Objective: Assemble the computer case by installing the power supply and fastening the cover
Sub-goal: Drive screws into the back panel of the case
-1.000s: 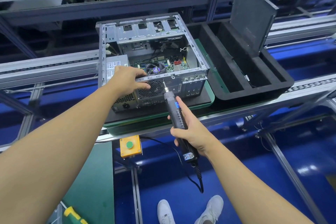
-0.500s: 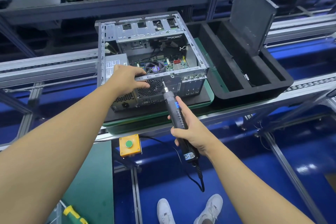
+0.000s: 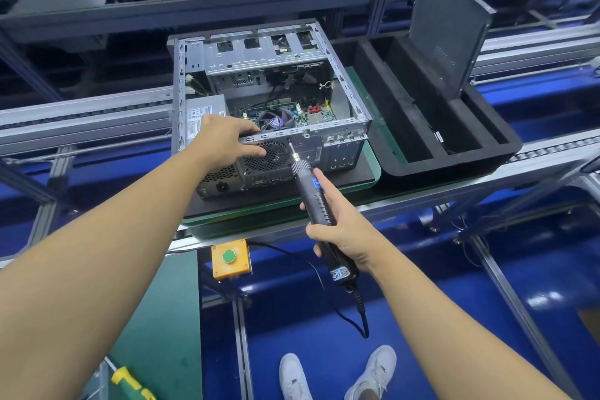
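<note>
- Seven o'clock in our view: a green-and-yellow hand screwdriver [image 3: 130, 381] lies unused.
- The left hand [image 3: 224, 140] grips the rear top rail of the computer case [image 3: 259, 57]. Its fingers are curled over the rail and its thumb is on the fan grille [image 3: 276, 156]. It has not shifted over the last second.
- The power supply [image 3: 203, 115] sits inside at the case's eight o'clock corner, with its honeycomb face at the rear panel.
- The right hand [image 3: 344, 230] wraps the electric screwdriver [image 3: 316, 201]. The bit stays planted at one o'clock of the fan grille, barely moved.
- We judge that a rear-panel screw is being driven there. We cannot tell whether it holds the supply.
- Two o'clock: the dark cover panel [image 3: 448, 26] leans in the foam tray [image 3: 461, 156], not yet fitted, so fastening the cover remains.
</note>
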`<state>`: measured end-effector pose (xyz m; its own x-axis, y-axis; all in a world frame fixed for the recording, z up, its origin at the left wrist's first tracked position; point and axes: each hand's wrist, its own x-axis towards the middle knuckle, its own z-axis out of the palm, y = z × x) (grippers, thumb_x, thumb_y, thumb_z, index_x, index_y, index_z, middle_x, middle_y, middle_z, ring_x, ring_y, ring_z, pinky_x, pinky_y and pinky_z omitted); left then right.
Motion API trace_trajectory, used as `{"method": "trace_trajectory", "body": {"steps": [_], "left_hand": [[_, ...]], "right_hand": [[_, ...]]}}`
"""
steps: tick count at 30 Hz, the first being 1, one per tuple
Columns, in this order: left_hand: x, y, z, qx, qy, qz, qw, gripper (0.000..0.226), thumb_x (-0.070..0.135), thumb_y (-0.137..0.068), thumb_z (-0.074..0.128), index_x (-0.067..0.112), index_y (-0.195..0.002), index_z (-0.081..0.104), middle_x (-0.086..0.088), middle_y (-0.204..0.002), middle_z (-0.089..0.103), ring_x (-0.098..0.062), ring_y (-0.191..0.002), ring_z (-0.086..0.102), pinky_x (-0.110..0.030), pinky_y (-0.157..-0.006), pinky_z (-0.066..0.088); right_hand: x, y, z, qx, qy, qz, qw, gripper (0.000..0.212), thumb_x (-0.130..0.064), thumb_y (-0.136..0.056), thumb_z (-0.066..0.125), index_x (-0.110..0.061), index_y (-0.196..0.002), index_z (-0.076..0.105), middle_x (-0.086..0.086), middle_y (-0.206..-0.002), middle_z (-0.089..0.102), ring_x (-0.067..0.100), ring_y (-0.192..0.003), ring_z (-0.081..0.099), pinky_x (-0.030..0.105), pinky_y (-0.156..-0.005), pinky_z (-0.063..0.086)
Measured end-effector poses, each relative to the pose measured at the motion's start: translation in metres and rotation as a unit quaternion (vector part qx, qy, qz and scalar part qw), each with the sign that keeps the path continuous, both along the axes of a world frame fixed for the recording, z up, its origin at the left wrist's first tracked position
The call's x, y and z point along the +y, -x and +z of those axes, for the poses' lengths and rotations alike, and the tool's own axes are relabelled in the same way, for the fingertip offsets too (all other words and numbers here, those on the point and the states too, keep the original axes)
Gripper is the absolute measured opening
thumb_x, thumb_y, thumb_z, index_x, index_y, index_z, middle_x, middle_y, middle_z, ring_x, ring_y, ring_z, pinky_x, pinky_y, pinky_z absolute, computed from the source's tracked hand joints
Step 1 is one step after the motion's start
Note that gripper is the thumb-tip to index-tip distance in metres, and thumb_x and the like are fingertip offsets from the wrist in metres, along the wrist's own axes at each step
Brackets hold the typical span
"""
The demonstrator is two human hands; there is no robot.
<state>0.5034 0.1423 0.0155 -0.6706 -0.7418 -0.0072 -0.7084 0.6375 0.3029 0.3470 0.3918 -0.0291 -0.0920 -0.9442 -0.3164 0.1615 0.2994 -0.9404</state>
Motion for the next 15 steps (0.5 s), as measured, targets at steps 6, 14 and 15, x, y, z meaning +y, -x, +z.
{"method": "trace_trajectory", "body": {"steps": [6,14,15], "left_hand": [[0.0008,-0.0004,0.001,-0.001,-0.006,0.0,1.0,0.067,0.068,-0.074,0.066,0.023,-0.124,0.066,-0.007,-0.113,0.072,-0.034,-0.114,0.05,-0.037,-0.097,0.025],[0.0025,-0.0006,0.0026,0.001,-0.011,0.0,1.0,0.065,0.066,-0.075,0.067,0.023,-0.124,0.066,-0.006,-0.112,0.072,-0.034,-0.114,0.049,-0.036,-0.096,0.024],[0.0027,-0.0006,0.0029,0.001,-0.012,-0.001,1.0,0.065,0.067,-0.075,0.066,0.023,-0.123,0.066,-0.005,-0.111,0.072,-0.034,-0.114,0.049,-0.037,-0.096,0.024]], "right_hand": [[-0.0012,0.0011,-0.0032,0.001,-0.005,-0.002,1.0,0.104,-0.006,-0.078,0.071,-0.06,-0.154,0.026,0.007,-0.127,0.061,0.024,-0.064,0.054,0.035,-0.061,0.056],[-0.0013,-0.0001,-0.0049,-0.01,-0.004,-0.007,1.0,0.101,-0.007,-0.077,0.071,-0.066,-0.148,0.03,0.006,-0.129,0.06,0.024,-0.061,0.054,0.035,-0.06,0.056],[-0.0014,-0.0008,-0.0046,-0.011,-0.004,-0.009,1.0,0.101,-0.007,-0.077,0.071,-0.067,-0.147,0.03,0.007,-0.13,0.059,0.025,-0.061,0.054,0.035,-0.06,0.056]]}}
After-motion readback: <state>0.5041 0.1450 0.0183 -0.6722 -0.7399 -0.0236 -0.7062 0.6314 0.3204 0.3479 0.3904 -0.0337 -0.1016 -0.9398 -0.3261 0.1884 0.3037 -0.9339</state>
